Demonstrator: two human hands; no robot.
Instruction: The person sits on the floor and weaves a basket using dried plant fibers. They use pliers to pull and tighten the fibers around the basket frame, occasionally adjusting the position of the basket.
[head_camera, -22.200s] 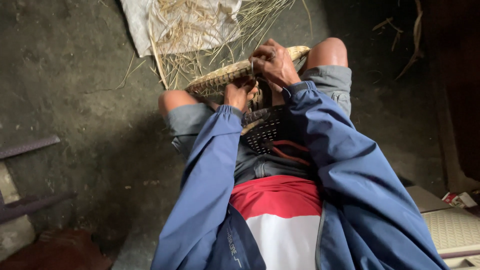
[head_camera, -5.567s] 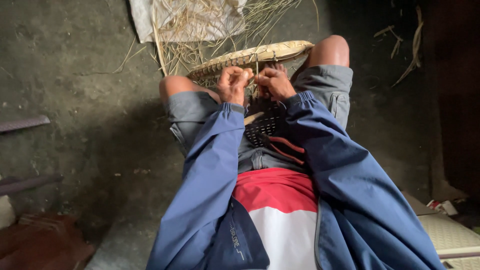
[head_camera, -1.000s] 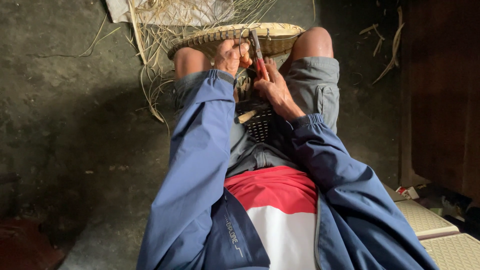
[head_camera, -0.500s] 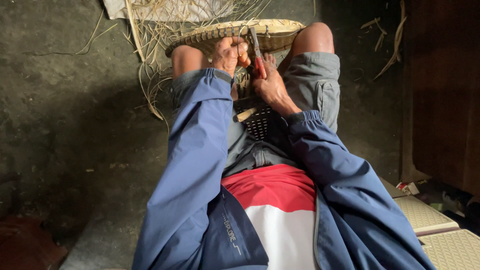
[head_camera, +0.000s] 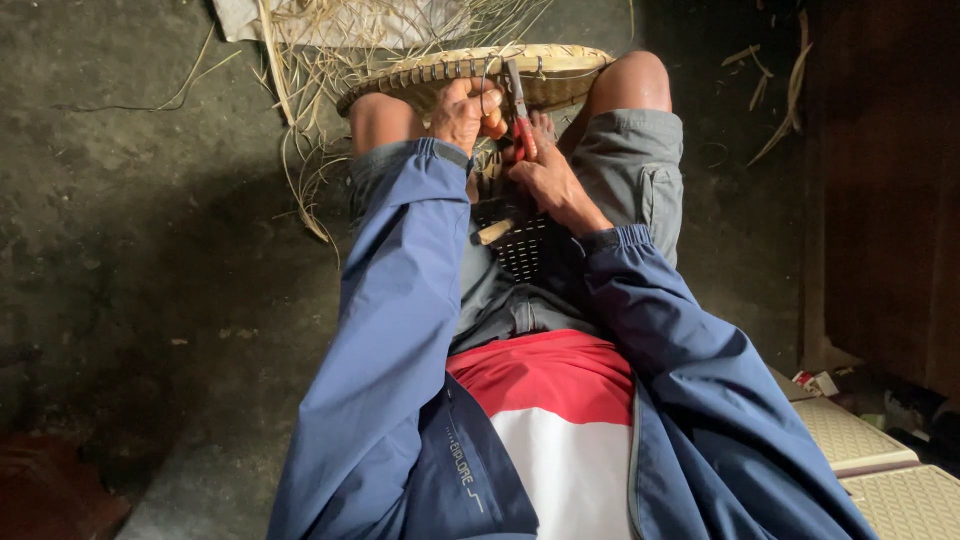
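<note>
- Woven basket: a shallow, round piece of pale split-cane work, lying tilted across the person's bare knees at the far side of the scene, its rim facing the camera.
- Left hand: closing in a fist on the near rim of the woven basket, fingers curled together over the edge, just beside the other hand.
- Right hand: gripping the red handles of a pair of pliers, fingers wrapped tight around them; the dark nose of the tool is pointing away from the person and meeting the basket rim.
- Loose cane strips: lying scattered on the dark floor to the far left, partly under the basket.
- Pale sheet: lying on the floor beyond the basket, at the far edge.
- Blue jacket sleeves: covering both arms down to the wrists.
- Grey shorts: covering the thighs, near the hands.
</note>
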